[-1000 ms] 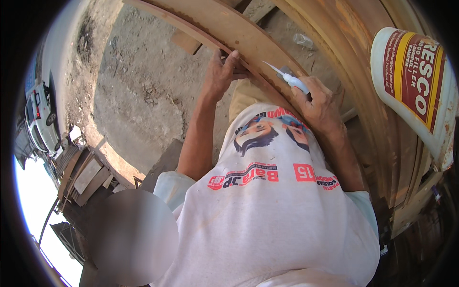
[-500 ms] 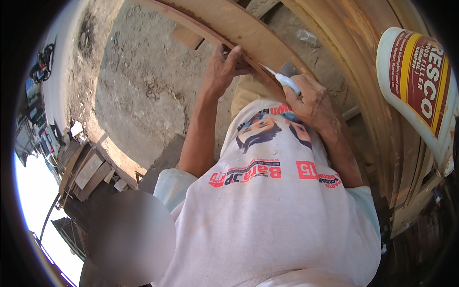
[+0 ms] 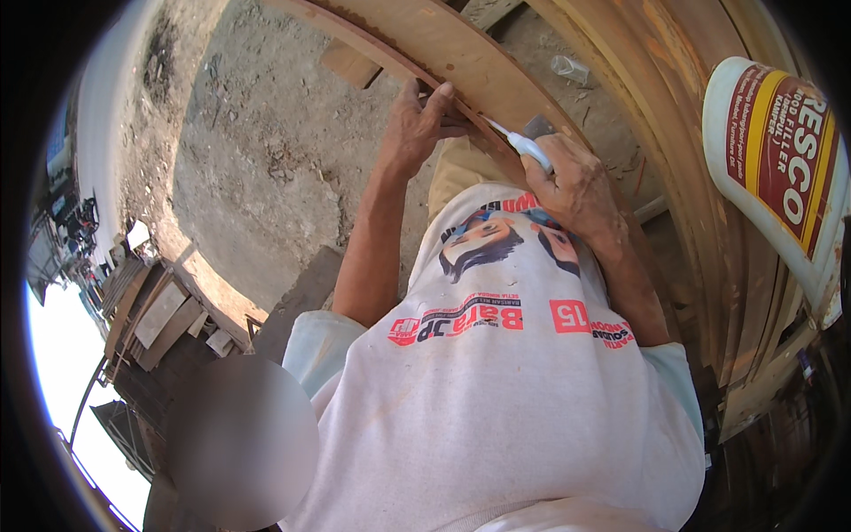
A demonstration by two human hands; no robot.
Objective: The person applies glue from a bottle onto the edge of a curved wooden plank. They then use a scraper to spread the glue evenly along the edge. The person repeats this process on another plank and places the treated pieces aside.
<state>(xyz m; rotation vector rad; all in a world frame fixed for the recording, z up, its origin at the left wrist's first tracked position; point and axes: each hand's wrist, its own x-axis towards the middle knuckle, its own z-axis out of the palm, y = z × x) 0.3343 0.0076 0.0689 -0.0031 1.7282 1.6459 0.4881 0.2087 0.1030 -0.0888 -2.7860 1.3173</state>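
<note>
A long wooden board (image 3: 461, 58) runs from the top of the view down toward my lap, with its narrow edge toward me. My left hand (image 3: 420, 126) is closed on that edge, thumb on top and fingers behind the wood. In my right hand (image 3: 576, 184) is a small white squeeze bottle (image 3: 532, 151) with a thin pointed nozzle, tilted so the tip lies at the board, right of my left thumb. A flat grey piece, like a scraper blade (image 3: 539, 127), sticks out beyond the right fingers; its handle is hidden.
Several long wooden boards (image 3: 656, 97) stand along the right. Above them is a white tub (image 3: 722, 133) with a red and yellow label. A clear plastic cup (image 3: 569, 67) and a wood offcut (image 3: 349, 64) lie on the ground. Scrap wood (image 3: 164, 319) is piled at left.
My right hand and the bottle have shifted slightly left and up along the board. The left hand keeps its hold, and the view has tilted a little.
</note>
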